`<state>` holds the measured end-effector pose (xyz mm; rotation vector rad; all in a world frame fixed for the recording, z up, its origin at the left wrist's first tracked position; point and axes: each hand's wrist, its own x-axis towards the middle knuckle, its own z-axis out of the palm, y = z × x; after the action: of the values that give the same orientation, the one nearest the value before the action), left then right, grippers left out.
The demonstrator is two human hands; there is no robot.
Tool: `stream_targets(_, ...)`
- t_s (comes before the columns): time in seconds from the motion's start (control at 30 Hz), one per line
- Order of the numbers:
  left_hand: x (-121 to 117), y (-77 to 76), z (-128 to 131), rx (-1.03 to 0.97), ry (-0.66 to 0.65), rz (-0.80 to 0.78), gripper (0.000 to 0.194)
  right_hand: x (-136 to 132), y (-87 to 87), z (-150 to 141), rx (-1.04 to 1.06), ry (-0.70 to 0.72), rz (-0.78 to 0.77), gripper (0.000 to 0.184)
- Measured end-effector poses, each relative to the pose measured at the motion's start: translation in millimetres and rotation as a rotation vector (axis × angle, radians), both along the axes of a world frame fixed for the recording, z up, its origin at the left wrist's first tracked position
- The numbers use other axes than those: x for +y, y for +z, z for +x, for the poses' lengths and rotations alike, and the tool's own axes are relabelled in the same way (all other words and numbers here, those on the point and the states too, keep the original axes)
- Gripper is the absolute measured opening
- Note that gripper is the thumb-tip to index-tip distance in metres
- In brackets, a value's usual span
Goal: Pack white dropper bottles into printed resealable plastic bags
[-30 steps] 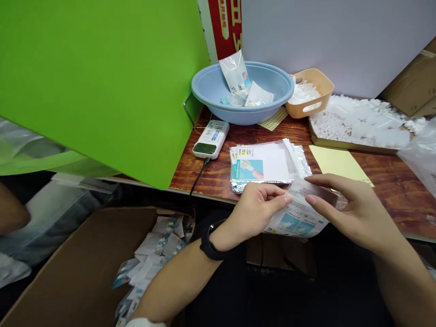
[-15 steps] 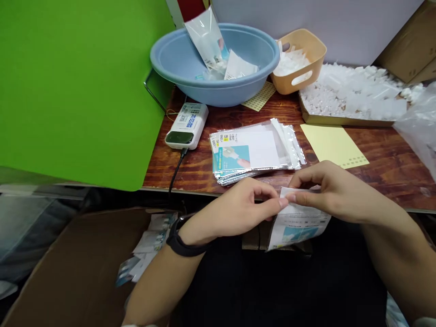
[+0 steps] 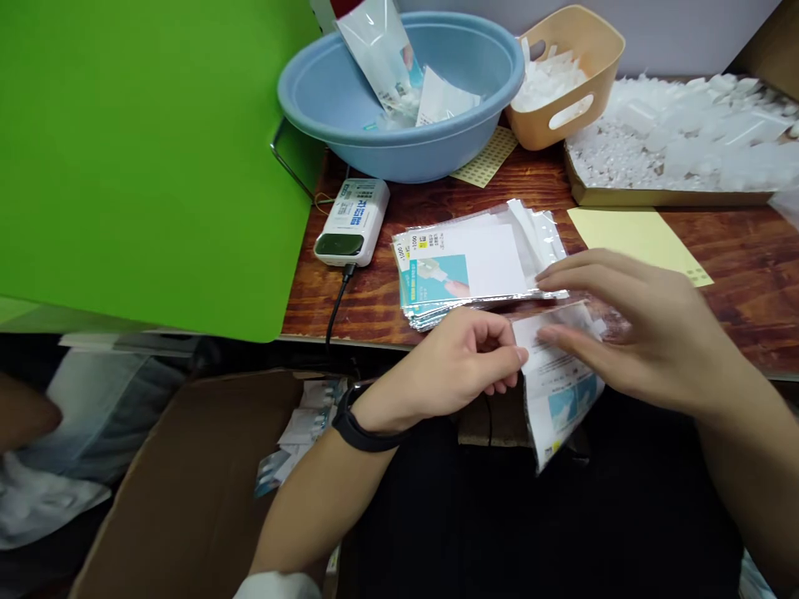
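Observation:
A clear plastic packet (image 3: 558,395) with a printed white and teal card hangs tilted at the table's front edge. My left hand (image 3: 471,362), with a black band on the wrist, pinches its upper left corner between thumb and fingers. Over the packet's upper right part is my right hand (image 3: 642,333), slightly blurred, its fingers and thumb apart. Whether that thumb touches the packet I cannot tell. Just beyond both hands lies a stack of similar flat packets (image 3: 493,258), with teal pictures and clear shiny edges.
Behind stand a blue basin (image 3: 399,154) holding packets, a tan basket (image 3: 562,116) of white pieces, and a cardboard tray (image 3: 674,198) of white plastic parts. A white device (image 3: 353,220) with a cable, yellow sheet (image 3: 630,237), green panel (image 3: 137,166) and lower-left carton (image 3: 181,491) surround me. Another person's arm (image 3: 25,412) shows left.
My right hand has let go of the packet's top edge and spread its fingers. The packet now hangs more tilted from my left hand. The view has shifted slightly.

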<state>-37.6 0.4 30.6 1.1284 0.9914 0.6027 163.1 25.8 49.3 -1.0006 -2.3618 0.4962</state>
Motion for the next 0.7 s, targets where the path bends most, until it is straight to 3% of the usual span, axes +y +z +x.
stream_targets(0.1, -2.6, -2.0, -1.1, -0.056, 0.1, -0.017, 0.023, -13.8, -0.4, 6.2, 0.033, 0.028, 0.23, 0.013)
stream_targets(0.23, -4.9, -4.8, -2.2, -0.171, 0.202, -0.054, 0.024, -27.7, -2.8, 10.2, -0.073, 0.193, 0.266, 0.016)
stream_targets(0.37, -6.3, -5.3, 0.7, -0.244, 0.248, -0.099, 0.021, -34.9, -7.8, 7.9, -0.131, 0.167, 0.364, 0.026)
stream_targets(0.6, -4.6, -5.9, 10.2, -0.306, 0.265, -0.12, 0.018, -36.5, -13.7, 7.2, -0.057, 0.051, 0.4, 0.035)
stream_targets(0.7, -5.3, -4.8, 12.8, -0.294, 0.231, -0.105, 0.018, -26.3, -12.4, 13.7, 0.011, 0.097, 0.252, 0.038)
